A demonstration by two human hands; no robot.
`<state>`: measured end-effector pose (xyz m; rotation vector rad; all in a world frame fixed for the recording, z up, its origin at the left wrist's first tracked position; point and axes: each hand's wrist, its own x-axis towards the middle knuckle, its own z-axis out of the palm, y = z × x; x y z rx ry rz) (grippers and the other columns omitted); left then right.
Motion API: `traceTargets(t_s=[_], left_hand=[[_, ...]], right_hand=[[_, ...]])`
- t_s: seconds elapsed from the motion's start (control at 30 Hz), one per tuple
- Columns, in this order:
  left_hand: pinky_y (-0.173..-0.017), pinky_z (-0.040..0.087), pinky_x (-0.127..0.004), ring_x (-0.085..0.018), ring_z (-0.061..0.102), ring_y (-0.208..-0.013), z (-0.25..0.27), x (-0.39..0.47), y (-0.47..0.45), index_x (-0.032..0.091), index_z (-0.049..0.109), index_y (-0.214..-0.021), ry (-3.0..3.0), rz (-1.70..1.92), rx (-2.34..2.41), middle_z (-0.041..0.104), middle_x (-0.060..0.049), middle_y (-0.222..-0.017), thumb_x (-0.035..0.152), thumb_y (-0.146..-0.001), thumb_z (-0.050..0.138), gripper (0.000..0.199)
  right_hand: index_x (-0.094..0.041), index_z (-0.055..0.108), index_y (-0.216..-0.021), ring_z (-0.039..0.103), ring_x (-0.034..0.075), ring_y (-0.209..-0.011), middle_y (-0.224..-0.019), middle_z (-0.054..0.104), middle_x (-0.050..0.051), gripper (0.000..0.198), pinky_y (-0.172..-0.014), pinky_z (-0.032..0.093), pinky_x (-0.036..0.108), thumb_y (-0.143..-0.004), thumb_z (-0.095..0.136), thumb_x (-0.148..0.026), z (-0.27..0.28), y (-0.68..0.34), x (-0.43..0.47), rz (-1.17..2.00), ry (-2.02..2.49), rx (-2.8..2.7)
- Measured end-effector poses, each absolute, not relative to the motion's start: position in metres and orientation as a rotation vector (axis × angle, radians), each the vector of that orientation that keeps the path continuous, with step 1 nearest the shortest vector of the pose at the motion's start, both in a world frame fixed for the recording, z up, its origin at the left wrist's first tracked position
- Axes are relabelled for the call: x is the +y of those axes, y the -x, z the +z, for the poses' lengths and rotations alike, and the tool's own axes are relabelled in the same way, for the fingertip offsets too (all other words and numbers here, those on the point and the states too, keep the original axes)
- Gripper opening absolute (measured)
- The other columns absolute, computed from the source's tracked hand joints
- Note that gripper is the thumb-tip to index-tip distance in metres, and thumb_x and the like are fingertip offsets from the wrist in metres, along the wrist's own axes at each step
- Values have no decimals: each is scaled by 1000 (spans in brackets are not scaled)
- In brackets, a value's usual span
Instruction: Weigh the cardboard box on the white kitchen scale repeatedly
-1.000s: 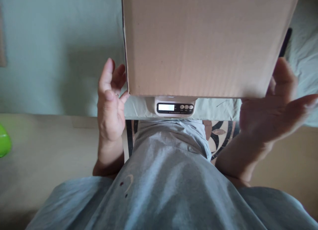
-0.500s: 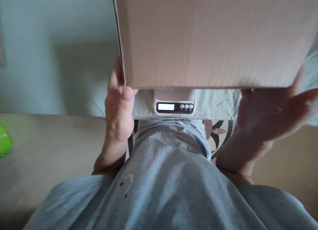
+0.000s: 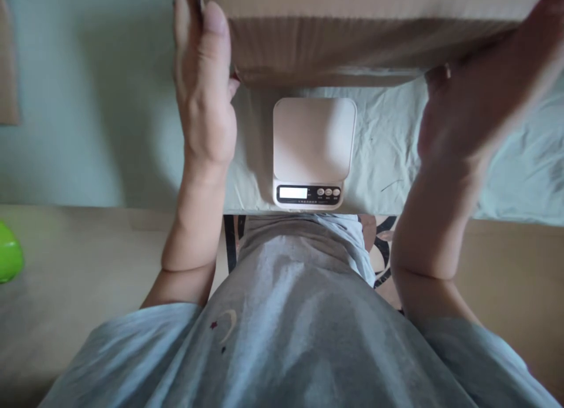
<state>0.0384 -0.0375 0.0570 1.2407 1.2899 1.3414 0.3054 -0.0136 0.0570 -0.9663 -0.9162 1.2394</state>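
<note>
"How are the fingers?"
"Gripping. The left hand (image 3: 207, 85) and right hand (image 3: 469, 108) hold the box (image 3: 335, 44) between them, above the table; the right fingers are mostly hidden."
"Nearer the body than the fingers?"
"The scale (image 3: 314, 138), display lit, on green cloth (image 3: 379, 132), wrinkled towards the right hand."
"Farther out?"
"Well left of the left fingers, a tan strip (image 3: 7, 61); lower, pale floor (image 3: 97, 255) and something bright green (image 3: 9, 252)."

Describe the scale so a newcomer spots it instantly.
Find the near edge of the green cloth. There, between left hand and right hand, sits a white scale, nearer the wearer than the cardboard box. Only it has a bright display and three round buttons.
</note>
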Motion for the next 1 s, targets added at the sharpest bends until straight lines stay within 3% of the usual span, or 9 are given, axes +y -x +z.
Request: traceTargets(t_s=[0.1, 0.2, 0.3, 0.47, 0.6, 0.77, 0.83, 0.9, 1.0], left_hand=[[-114, 48, -40, -16, 24, -152, 37, -17, -29, 43, 41, -130, -1241, 1219, 1337, 40, 23, -146, 72, -76, 62, 65], [-116, 45, -47, -22, 22, -153, 15, -1, -19, 44, 41, -133, -1226, 1167, 1343, 39, 21, -148, 82, -58, 68, 89], [-121, 37, -51, -20, 27, -151, -4, 5, -14, 47, 41, -133, -1183, 1165, 1339, 41, 23, -147, 76, -66, 69, 78], [-124, 30, -50, -13, 22, -151, -24, 9, -12, 47, 40, -134, -1131, 1177, 1325, 37, 22, -151, 74, -74, 64, 70], [-124, 18, -61, -15, 23, -150, -26, 15, -5, 44, 39, -135, -1069, 1204, 1435, 34, 21, -154, 64, -88, 54, 54], [-122, 23, -62, -14, 28, -147, -19, 16, 5, 49, 35, -135, -1016, 1176, 1552, 33, 27, -152, 72, -81, 55, 62], [-123, 27, -59, -10, 32, -145, -14, 13, 4, 48, 36, -135, -996, 1174, 1563, 37, 27, -150, 64, -92, 45, 47], [-124, 28, -56, -6, 35, -142, -9, 11, -1, 46, 38, -136, -978, 1175, 1571, 40, 26, -149, 39, -105, 27, 34], [-125, 26, -54, -3, 35, -142, -3, 10, -11, 42, 41, -136, -934, 1161, 1543, 40, 24, -150, 13, -105, 11, 52]], right_hand=[[-49, 71, -97, 44, 17, -144, -121, 66, -20, 24, -113, 45, 36, -81, 54, -56, 30, -315, 4, 1172, 1037, -1065], [-48, 68, -98, 45, 19, -142, -127, 63, -16, 34, -118, 42, 40, -67, 68, -62, 12, -319, 10, 1204, 1075, -1083], [-50, 65, -100, 43, 20, -143, -128, 61, -17, 34, -121, 36, 45, -68, 64, -59, 8, -315, 5, 1222, 1111, -1085], [-43, 55, -114, 44, 18, -141, -135, 57, -13, 38, -117, 40, 45, -77, 54, -52, 14, -309, -2, 1216, 1143, -1100], [-37, 45, -126, 41, 12, -144, -146, 50, -9, 47, -120, 34, 39, -81, 50, -52, 16, -317, 0, 1221, 1140, -996], [-41, 49, -127, 43, 11, -144, -135, 59, -12, 47, -122, 24, 44, -86, 31, -54, 15, -330, 3, 1194, 1236, -936], [-40, 52, -126, 48, 11, -139, -134, 60, -13, 50, -122, 22, 46, -88, 23, -54, 17, -330, 3, 1226, 1247, -912], [-40, 55, -122, 53, 8, -134, -128, 65, -14, 51, -123, 21, 45, -91, 16, -51, 20, -327, 2, 1272, 1222, -891], [-36, 55, -119, 59, 8, -126, -124, 68, -14, 51, -122, 26, 46, -95, 10, -41, 23, -318, 3, 1341, 1151, -904]])
